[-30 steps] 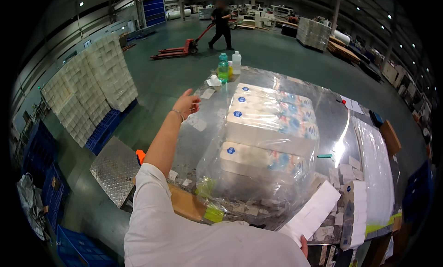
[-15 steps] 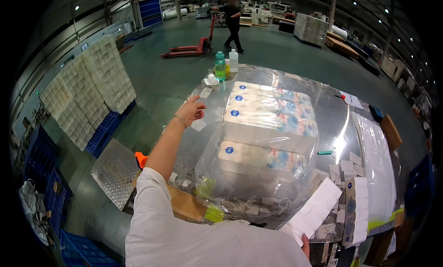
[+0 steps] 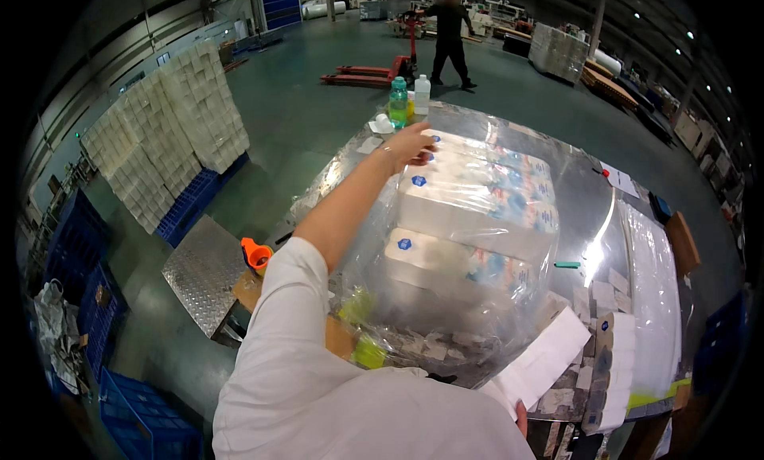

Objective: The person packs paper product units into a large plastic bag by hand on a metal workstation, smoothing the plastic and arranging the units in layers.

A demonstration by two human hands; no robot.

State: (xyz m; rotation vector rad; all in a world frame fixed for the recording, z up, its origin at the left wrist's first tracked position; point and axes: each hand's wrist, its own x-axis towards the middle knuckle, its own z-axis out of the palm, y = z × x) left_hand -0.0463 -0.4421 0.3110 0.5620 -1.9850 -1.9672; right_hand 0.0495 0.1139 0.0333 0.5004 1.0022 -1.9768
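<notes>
Several long white tissue packs [image 3: 469,209] with blue badges lie in rows inside a loose clear plastic bag [image 3: 446,329] on the metal-topped table. My left hand [image 3: 410,147] reaches over the far left corner of these packs, fingers apart and holding nothing. Whether its fingertips touch the film, I cannot tell. Low in the picture, my right hand [image 3: 521,420] shows only a few fingers, closed on the near end of a plain white tissue pack [image 3: 543,360]. That pack slants across the table's near edge, and the rest of the right hand is hidden.
At the table's far left corner stand a green bottle [image 3: 398,103] and a white bottle [image 3: 422,95]. An orange tape dispenser [image 3: 256,255] sits at the left edge. Plastic sheets [image 3: 652,289] and another wrapped tissue pack [image 3: 611,372] lie right. Beyond, a person [image 3: 451,38] handles a red pallet jack [image 3: 370,72].
My left hand has moved right, from beside the bag to over the packs' far left corner. The right hand keeps its hold. The person and pallet jack appear farther right.
</notes>
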